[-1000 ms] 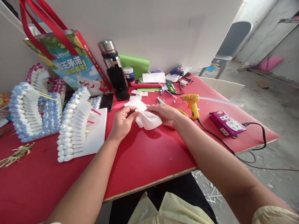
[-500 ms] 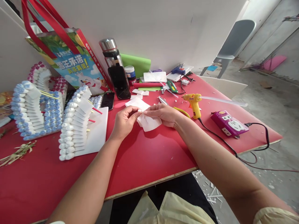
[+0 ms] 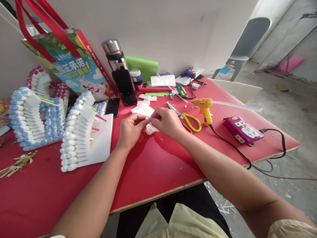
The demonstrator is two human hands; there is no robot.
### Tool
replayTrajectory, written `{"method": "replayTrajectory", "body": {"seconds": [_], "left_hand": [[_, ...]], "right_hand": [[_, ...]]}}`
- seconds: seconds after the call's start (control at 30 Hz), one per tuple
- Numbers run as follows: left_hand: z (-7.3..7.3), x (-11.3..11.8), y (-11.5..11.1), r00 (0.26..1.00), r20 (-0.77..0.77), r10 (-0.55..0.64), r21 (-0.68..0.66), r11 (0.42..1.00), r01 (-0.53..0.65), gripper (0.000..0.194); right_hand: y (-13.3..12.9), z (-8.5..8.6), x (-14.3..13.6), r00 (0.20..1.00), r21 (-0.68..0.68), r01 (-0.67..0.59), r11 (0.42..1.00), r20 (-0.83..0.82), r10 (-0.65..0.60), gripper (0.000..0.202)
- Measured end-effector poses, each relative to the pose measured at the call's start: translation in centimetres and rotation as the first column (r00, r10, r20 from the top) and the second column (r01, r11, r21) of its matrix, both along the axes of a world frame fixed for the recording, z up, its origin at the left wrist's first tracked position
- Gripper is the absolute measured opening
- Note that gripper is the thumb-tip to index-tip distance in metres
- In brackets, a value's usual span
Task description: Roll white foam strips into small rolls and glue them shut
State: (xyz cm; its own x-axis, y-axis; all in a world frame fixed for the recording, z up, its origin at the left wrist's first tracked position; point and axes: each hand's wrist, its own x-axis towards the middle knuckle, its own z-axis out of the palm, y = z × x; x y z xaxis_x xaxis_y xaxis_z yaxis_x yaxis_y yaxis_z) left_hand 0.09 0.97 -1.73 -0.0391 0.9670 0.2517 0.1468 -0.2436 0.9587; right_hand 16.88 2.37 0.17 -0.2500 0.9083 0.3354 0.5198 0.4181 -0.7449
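Over the middle of the red table, my left hand (image 3: pixel 130 129) pinches a thin white piece of tissue or paper (image 3: pixel 150 129) between thumb and forefinger. Pressed close against it, my right hand (image 3: pixel 167 121) grips the same piece with bent fingers, which hide much of it. Just beyond both hands lies a flat white sheet (image 3: pixel 142 109). A pair of scissors or pliers (image 3: pixel 192 123) with a yellow loop handle rests beside my right wrist, its blades pointing away.
To the right stand a yellow glue gun (image 3: pixel 205 110) and a purple power strip (image 3: pixel 244 130) with cords. On the left are a white-tipped fan-shaped craft piece (image 3: pixel 80 132) and a blue-tipped one (image 3: pixel 27 115). A flask (image 3: pixel 112 53) and phone (image 3: pixel 125 86) stand behind.
My right hand has curled in closer to the left, and the white piece, spread out before, is now mostly gathered and hidden. The yellow-handled tool shows more. The view has shifted slightly.
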Motion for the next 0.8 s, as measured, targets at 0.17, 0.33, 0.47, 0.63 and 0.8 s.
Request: {"method": "replayTrajectory", "body": {"seconds": [0.17, 0.33, 0.47, 0.63, 0.8], "left_hand": [[0.0, -0.4, 0.2, 0.998, 0.061, -0.018, -0.016, 1.000, 0.019, 0.023], [0.5, -0.9, 0.2, 0.993, 0.088, -0.078, -0.022, 0.997, 0.080, 0.028], [0.8, -1.2, 0.1, 0.989, 0.072, -0.131, -0.013, 0.991, 0.132, 0.026], [0.7, -0.7, -0.3, 0.998, -0.009, -0.068, 0.018, 0.998, 0.068, 0.025], [0.5, -0.1, -0.5, 0.998, -0.057, -0.016, 0.053, 0.998, 0.019, 0.019]], "right_hand": [[-0.2, 0.3, 0.3, 0.994, 0.112, -0.106, 0.988, 0.045, 0.102, 0.009], [0.1, 0.3, 0.9, 0.974, 0.157, -0.224, 0.962, 0.050, 0.219, 0.009], [0.2, 0.4, 1.2, 0.963, 0.171, -0.268, 0.948, 0.024, 0.268, 0.009], [0.5, 0.2, 1.3, 0.965, 0.087, -0.257, 0.963, -0.027, 0.260, 0.010], [0.8, -0.3, 1.0, 0.980, 0.007, -0.180, 0.984, -0.080, 0.180, 0.010]]}}
